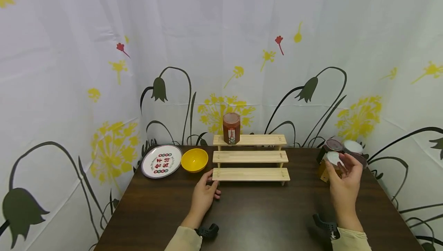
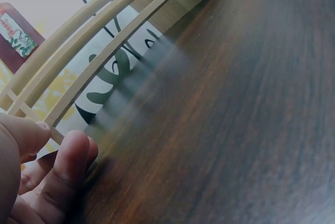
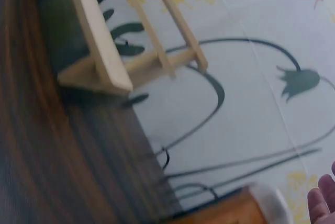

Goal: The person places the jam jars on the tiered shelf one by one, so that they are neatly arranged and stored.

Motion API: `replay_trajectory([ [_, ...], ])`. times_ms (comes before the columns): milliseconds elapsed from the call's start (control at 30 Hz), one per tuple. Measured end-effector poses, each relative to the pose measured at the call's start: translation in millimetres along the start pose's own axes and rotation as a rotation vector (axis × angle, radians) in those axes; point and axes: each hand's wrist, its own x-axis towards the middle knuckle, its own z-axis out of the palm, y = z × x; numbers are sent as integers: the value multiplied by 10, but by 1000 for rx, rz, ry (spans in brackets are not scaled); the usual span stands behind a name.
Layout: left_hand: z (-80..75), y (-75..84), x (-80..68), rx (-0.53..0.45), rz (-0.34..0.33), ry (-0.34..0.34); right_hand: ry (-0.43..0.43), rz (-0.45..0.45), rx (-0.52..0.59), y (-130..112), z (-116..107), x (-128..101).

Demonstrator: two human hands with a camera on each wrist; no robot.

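On the dark table [image 1: 263,212], the left hand [image 1: 204,195] lies flat by the near left corner of the wooden rack [image 1: 250,156], fingers loose and slightly spread, tips touching or just beside the lowest step. From the left wrist view the fingers [image 2: 68,161] sit right at the slat's end, holding nothing.

Over at the right, the right hand [image 1: 344,183] is raised at a cluster of jars [image 1: 340,153] near the table's far right edge. Its fingers are half curled towards the nearest white-lidded jar [image 1: 332,162]; whether they actually grip it, I cannot tell. The right wrist view is blurred and shows only a fingertip [image 3: 322,203] beside a white lid.

Up on the rack's top step stands a red jar [image 1: 231,128], upright, towards the left end. Left of the rack sit a yellow bowl [image 1: 194,160] and, just beside it, a printed plate [image 1: 161,161].
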Motion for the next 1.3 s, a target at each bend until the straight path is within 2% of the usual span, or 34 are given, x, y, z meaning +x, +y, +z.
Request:
replay_trajectory([
  [67,-4,4,1,-1,7,-1,26,16,34,81,-94,0],
  [233,-12,5,-2,2,17,-7,40,110,259,360,-301,-27],
  [300,-17,-3,-10,1,12,-7,52,157,315,463,-360,-49],
  [567,-41,-3,-17,-22,4,-5,105,227,360,683,-441,-111],
  [700,-35,17,-9,-9,-15,-8,80,258,295,713,-442,-123],
  [933,-19,26,-9,-6,-37,0,18,331,26,769,-420,-137],
  [1067,-14,23,-16,-2,-47,-4,12,351,-38,768,-415,-156],
  [1300,-14,25,12,-3,-28,-12,-6,317,-75,772,-412,-124],
])
